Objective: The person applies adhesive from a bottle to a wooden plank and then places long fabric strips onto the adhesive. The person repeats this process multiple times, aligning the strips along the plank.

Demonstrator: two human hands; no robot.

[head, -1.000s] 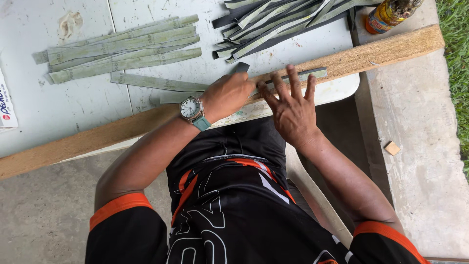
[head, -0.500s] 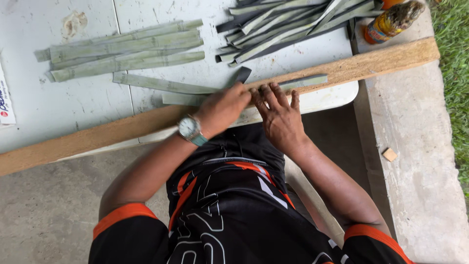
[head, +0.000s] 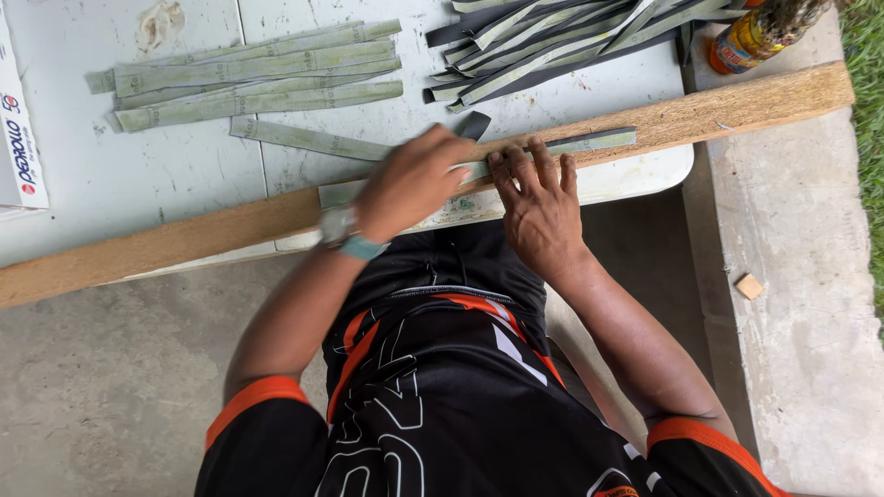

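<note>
A long pale green strip (head: 589,143) lies along a wooden plank (head: 737,106) at the near edge of a white table (head: 138,175). My left hand (head: 414,179), with a watch on its wrist, is curled down over the middle of the strip. My right hand (head: 539,198) lies flat on the strip just to the right, its fingers a little apart and pointing away from me. A short dark piece (head: 474,124) lies on the table just beyond my left fingers. Whether it touches them, I cannot tell.
A stack of pale green strips (head: 249,74) lies at the far left of the table and a heap of darker strips (head: 552,37) at the far right. A bottle (head: 755,37) stands by a concrete ledge (head: 801,322) holding a small wooden block (head: 749,286).
My right hand has slid a little left along the strip and drawn its spread fingers closer together. My left hand has curled further over the strip.
</note>
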